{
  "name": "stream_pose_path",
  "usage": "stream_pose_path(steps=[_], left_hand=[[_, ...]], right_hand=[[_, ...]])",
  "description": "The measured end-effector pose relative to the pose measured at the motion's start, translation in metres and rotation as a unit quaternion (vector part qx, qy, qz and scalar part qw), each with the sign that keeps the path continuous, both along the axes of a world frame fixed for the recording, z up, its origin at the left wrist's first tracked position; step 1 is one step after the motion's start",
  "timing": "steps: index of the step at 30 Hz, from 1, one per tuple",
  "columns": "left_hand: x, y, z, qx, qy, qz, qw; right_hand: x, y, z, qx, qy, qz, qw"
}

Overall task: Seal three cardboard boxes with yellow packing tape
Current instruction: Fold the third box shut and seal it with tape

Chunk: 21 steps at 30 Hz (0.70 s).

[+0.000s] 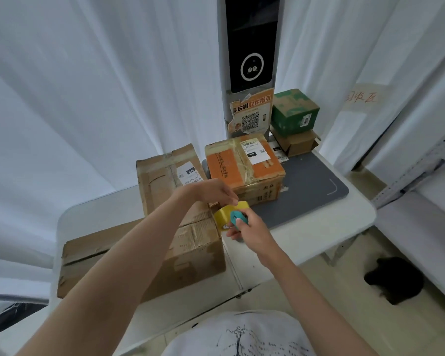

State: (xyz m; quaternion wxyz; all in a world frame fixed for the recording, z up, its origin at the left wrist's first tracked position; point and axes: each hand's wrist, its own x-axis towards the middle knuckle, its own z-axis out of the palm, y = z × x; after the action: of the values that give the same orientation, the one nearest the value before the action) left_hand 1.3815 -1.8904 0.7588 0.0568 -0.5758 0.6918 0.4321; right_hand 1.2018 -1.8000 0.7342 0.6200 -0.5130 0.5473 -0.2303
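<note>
A roll of yellow packing tape (pixel 225 214) on a teal core is held above the table's middle. My right hand (pixel 249 227) grips the roll from the right side, thumb on the teal core. My left hand (pixel 213 190) pinches at the top edge of the roll with its fingertips. Three cardboard boxes lie on the table: a large brown box (pixel 108 255) at the front left, a worn brown box (pixel 162 181) behind it, and an orange-topped box (pixel 244 165) with a white label to the right.
The white table (pixel 319 227) carries a grey mat (pixel 311 186). A green box (pixel 294 111) sits on a small brown box (pixel 297 143) at the back right. A tall kiosk screen (pixel 251 47) stands behind. White curtains surround; a dark object (pixel 396 281) lies on the floor.
</note>
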Motion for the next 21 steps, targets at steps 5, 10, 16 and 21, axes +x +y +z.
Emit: stream_pose_path(steps=[5, 10, 16, 21], left_hand=[[0.004, -0.002, -0.020, 0.016, 0.026, 0.004, 1.000], [0.006, 0.001, -0.026, 0.019, 0.067, 0.046, 0.997], [0.006, -0.001, -0.029, 0.013, 0.065, 0.062, 0.996], [0.006, -0.002, -0.033, 0.010, 0.073, 0.077, 0.994]], right_hand=[[0.011, 0.001, -0.004, -0.054, 0.067, 0.004, 0.996], [0.030, 0.004, -0.007, -0.137, 0.168, 0.018, 0.976], [0.037, 0.005, 0.000, -0.191, 0.239, 0.036, 0.951], [0.043, 0.007, -0.004, -0.228, 0.285, 0.046, 0.930]])
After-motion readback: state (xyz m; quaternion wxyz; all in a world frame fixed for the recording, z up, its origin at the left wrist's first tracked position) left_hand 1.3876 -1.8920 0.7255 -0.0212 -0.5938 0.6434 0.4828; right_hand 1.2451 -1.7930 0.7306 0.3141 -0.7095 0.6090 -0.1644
